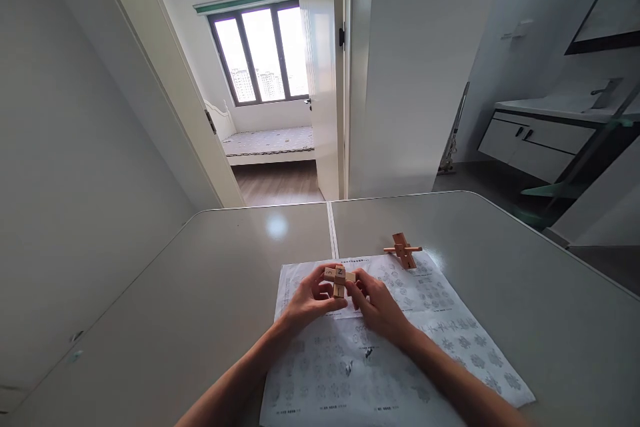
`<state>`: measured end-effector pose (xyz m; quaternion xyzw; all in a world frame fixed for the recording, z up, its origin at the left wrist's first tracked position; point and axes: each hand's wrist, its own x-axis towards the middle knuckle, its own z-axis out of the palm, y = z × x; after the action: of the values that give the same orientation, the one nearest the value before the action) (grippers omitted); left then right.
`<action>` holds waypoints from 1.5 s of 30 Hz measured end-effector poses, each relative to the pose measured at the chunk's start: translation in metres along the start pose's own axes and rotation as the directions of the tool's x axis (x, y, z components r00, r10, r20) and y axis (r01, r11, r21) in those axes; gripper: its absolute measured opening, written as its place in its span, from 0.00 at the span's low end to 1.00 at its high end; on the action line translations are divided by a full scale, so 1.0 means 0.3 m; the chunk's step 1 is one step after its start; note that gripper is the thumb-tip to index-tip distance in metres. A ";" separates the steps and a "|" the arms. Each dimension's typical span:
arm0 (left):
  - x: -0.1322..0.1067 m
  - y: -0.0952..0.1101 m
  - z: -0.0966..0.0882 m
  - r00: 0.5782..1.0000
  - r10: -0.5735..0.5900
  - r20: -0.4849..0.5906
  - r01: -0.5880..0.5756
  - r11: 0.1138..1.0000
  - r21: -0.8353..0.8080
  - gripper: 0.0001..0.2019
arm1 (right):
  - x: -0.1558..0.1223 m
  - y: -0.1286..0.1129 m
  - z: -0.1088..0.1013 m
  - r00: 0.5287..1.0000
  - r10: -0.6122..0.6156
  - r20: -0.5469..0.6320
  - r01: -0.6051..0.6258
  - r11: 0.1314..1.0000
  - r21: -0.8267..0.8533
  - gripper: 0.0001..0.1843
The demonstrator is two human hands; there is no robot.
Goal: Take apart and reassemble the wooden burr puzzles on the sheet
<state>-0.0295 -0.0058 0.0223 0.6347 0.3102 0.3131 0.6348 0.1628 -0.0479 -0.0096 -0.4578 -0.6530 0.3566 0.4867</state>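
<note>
Between my two hands is a small wooden burr puzzle [339, 273] made of interlocking pale blocks, with dark numbers on their ends. My left hand [313, 297] grips it from the left, fingers behind and thumb along its lower edge. On the other side, my right hand [374, 297] pinches the block that sticks out to the right. Both hands are just above a large printed sheet [330, 360] with rows of small puzzle drawings. A second, redder wooden puzzle [403, 251] with crossed pieces sits at the sheet's far right edge.
The grey table [225, 293] has a seam [331, 230] running away from me at its far side. Beyond it an open door [320, 67] shows a bed [270, 141] and a window [260, 53]. A washbasin cabinet [537, 137] is at the right.
</note>
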 end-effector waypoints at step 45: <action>0.011 -0.037 0.032 0.958 0.145 -0.246 -0.063 0.947 0.314 0.26 | 0.056 0.073 -0.057 0.896 0.429 0.113 -0.282 0.353 0.892 0.13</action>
<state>-0.0198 -0.0092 0.0114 0.6921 0.4028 0.3774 0.4650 0.1828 -0.0244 -0.0198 -0.2859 -0.2145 0.7089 0.6080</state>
